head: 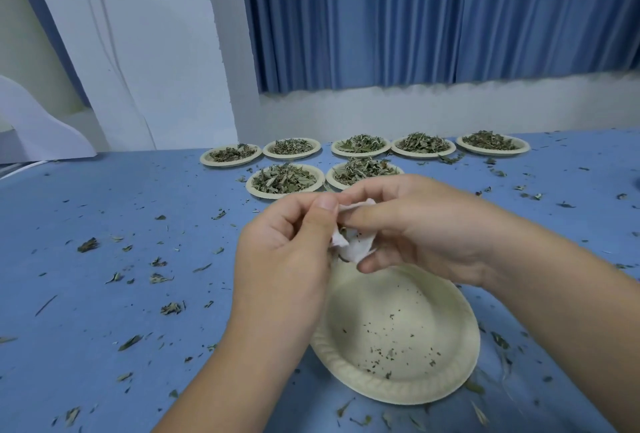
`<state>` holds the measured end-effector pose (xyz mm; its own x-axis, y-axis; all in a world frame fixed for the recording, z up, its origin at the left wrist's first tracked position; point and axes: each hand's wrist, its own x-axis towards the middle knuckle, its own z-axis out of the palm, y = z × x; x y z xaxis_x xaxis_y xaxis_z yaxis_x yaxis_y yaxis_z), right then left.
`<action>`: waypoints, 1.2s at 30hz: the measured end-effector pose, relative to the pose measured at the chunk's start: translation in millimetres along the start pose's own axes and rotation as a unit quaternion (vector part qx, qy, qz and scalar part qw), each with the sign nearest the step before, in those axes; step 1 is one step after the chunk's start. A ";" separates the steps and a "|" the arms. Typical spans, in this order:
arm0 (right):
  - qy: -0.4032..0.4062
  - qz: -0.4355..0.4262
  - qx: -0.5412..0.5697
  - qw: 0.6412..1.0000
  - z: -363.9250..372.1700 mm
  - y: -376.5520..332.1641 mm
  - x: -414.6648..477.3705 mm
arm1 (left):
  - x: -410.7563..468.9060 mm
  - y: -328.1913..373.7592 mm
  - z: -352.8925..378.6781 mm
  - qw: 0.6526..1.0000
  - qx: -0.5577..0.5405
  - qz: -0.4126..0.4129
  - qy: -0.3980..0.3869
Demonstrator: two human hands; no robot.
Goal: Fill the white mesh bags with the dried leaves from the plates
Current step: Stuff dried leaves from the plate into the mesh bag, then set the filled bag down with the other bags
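- The white mesh bag [356, 248] is up over the tabletop's [104, 211] near-middle, with leaf bits inside.
- The left hand [287, 242] pinches one side and the right hand [426, 224] has its fingers clamped on the other.
- A paper plate [398, 392] sits right below, holding just crumbs.
- Seven plates [277, 195] of dried leaves [284, 178] sit by the far edge.
- Scraps [88, 245] are everywhere, lol.

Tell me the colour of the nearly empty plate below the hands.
The nearly empty paper plate is pale cream, speckled with dark leaf crumbs; the head view shows it.
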<state>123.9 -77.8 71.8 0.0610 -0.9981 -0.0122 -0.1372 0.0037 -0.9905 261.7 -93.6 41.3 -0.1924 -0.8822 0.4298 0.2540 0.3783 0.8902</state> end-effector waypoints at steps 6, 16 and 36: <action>0.044 -0.012 -0.057 0.997 8.5 6.5 2.0 | -5.4 1.9 4.3 0.998 -0.037 -0.025 -0.048; 0.030 -0.057 -0.078 0.995 -6.8 -0.1 -14.2 | -6.7 12.1 10.5 0.990 -0.104 -0.041 -0.090; 0.403 -0.024 -0.097 0.910 -224.0 47.8 -246.8 | -45.6 34.0 302.5 0.843 -0.372 -0.304 -0.244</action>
<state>-119.2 154.9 58.1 -0.6620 -0.7189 0.2119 -0.3301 0.0258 -0.9436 -7.7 44.4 97.7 -0.8222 -0.5601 0.1019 0.4564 -0.5416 0.7059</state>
